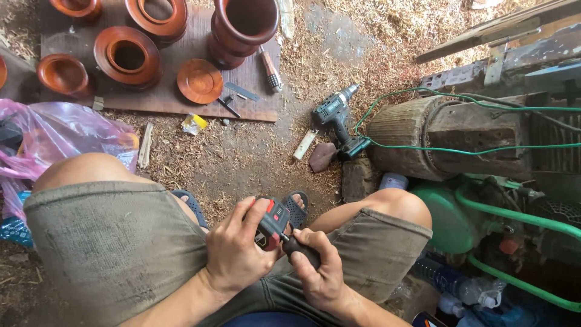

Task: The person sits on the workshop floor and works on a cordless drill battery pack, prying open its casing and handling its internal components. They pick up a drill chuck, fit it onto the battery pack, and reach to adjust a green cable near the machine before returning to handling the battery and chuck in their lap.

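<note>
Take the drill [336, 121] on the sawdust floor as your marker. Right of it sits the log [423, 136], with a green cable [417, 147] looped across it. Far left of the drill and a little above lies the board [181, 103] carrying turned wooden pots [242, 27]. The pink bag [54, 130] sits further left still, beside your knee.

Below the drill, over your lap and between your knees, is the work itself. Your left hand [236, 251] is closed around the red-and-black tool body [272, 224], thumb over its top. Your right hand [321, 275] is wrapped tight round the dark handle of the screwdriver [301, 249], its shaft angled up and left into the body.

You look to be at the step of working a screw on that body. The tip itself is too small to see, so whether it is seated in a screw head cannot be told. The next move calls for a firm left-hand hold so the body cannot twist. Keep the shaft in line with the screw and press along it as you turn, so the tip does not slip towards your left fingers.
</note>
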